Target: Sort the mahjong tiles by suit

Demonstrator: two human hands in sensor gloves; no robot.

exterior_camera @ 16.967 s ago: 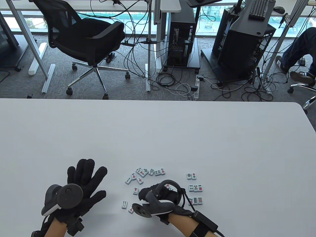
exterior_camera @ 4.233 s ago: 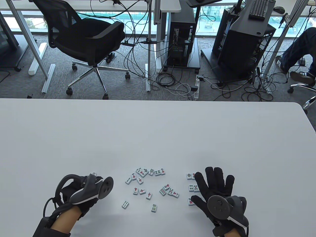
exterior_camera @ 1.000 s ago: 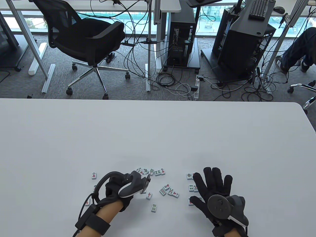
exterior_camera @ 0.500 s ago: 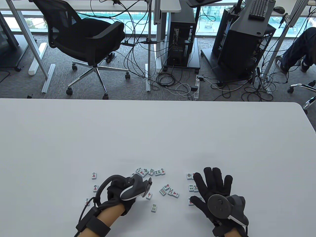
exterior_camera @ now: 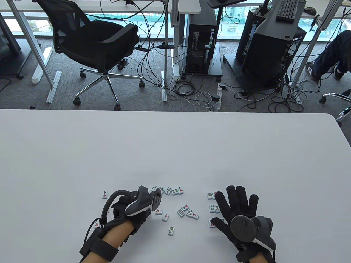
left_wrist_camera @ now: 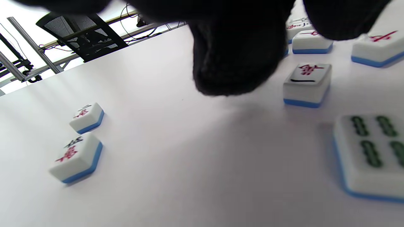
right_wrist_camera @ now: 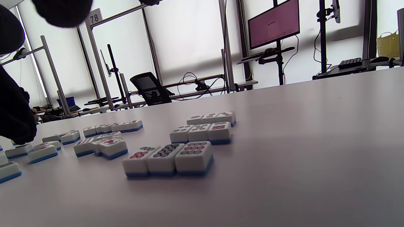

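table view: the right hand (exterior_camera: 238,208) lies flat with fingers spread over the sorted dot tiles (exterior_camera: 211,208), right of the loose mahjong tiles (exterior_camera: 184,211) on the white table (exterior_camera: 175,148). the left hand (exterior_camera: 131,211) hovers at the left edge of that loose cluster, fingers hidden under its tracker.

left wrist view: a gloved fingertip (left_wrist_camera: 235,63) hangs just left of a character tile (left_wrist_camera: 306,83), not touching it; whether the hand pinches anything cannot be told.

right wrist view: three rows of dot tiles (right_wrist_camera: 170,159) sit face up.
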